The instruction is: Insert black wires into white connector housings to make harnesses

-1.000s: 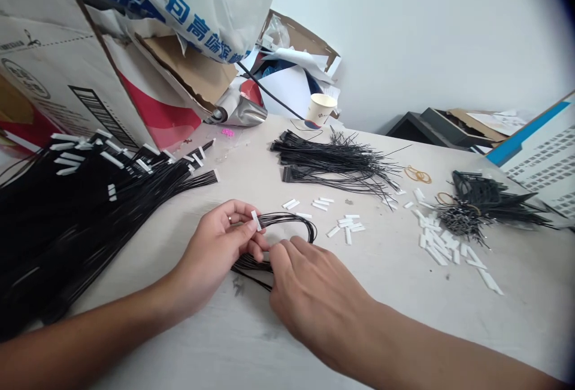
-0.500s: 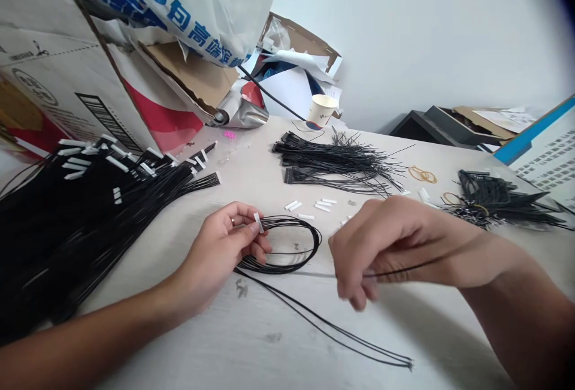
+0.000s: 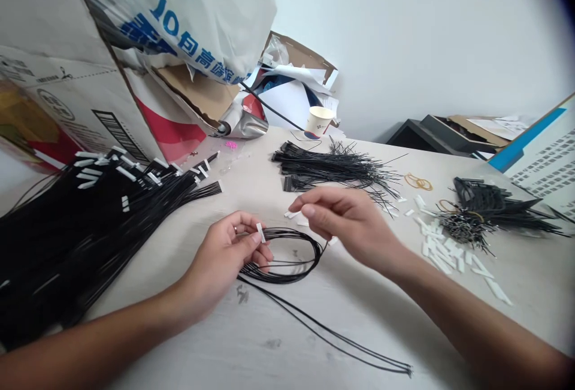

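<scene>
My left hand (image 3: 227, 252) pinches a small white connector (image 3: 260, 232) at the end of a coil of thin black wires (image 3: 287, 258). The coil lies on the white table (image 3: 251, 342), and its loose tails (image 3: 341, 342) run off toward the front right. My right hand (image 3: 345, 219) hovers just right of the coil with thumb and forefinger pinched together over the loose white connectors (image 3: 294, 215). What the fingertips hold, if anything, is too small to make out.
A big heap of black wire harnesses with white connectors (image 3: 81, 222) fills the left. Behind it stand a cardboard box (image 3: 58, 90) and a white bag (image 3: 202, 12). Farther back lie a black wire pile (image 3: 332, 168), a paper cup (image 3: 318, 120), rubber bands (image 3: 418, 183), more wires (image 3: 489, 204) and scattered white connectors (image 3: 444, 252).
My right hand let go of the wire tails it had pulled out to the right and moved back left, up to the loose connectors. The left hand kept its pinch on the connector.
</scene>
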The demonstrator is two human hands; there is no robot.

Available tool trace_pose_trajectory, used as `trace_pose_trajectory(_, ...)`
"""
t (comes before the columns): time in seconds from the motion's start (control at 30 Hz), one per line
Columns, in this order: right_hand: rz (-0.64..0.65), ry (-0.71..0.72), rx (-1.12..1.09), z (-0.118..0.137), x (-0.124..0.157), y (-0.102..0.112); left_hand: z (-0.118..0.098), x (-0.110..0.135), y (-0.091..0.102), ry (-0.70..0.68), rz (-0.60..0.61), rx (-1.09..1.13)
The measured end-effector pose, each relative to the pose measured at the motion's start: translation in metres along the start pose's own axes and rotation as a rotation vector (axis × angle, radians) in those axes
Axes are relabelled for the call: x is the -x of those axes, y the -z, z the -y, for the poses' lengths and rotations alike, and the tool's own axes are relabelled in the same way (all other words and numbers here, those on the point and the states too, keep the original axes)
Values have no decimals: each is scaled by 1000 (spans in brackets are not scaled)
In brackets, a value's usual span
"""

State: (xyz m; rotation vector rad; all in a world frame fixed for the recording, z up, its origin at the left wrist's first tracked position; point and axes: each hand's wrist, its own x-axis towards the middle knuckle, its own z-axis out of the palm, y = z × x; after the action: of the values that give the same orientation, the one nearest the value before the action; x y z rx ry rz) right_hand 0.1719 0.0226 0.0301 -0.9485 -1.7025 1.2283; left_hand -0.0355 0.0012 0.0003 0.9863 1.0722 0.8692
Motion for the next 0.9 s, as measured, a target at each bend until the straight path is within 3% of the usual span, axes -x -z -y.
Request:
trace_pose_trajectory(0.1,-3,30,332,-8,1,-14,0,1,0,-11,13,-37)
trace_pose_trajectory(0.2,-10,57,456,-10,5,-25,-1,1,-1,-21,21,-64)
trace_pose_trajectory(0.43,-56,-18,424,-14,5,-30,-4,1,-2,-30,27,-115)
trace_pose_trajectory(0.77,-102,62,451,-16,5,-32,-2,0,-1,-51,50,-166)
trace_pose_trajectory(0.9,-90,19,440,-12,6,-33,-4,0,-2,-52,43,-164)
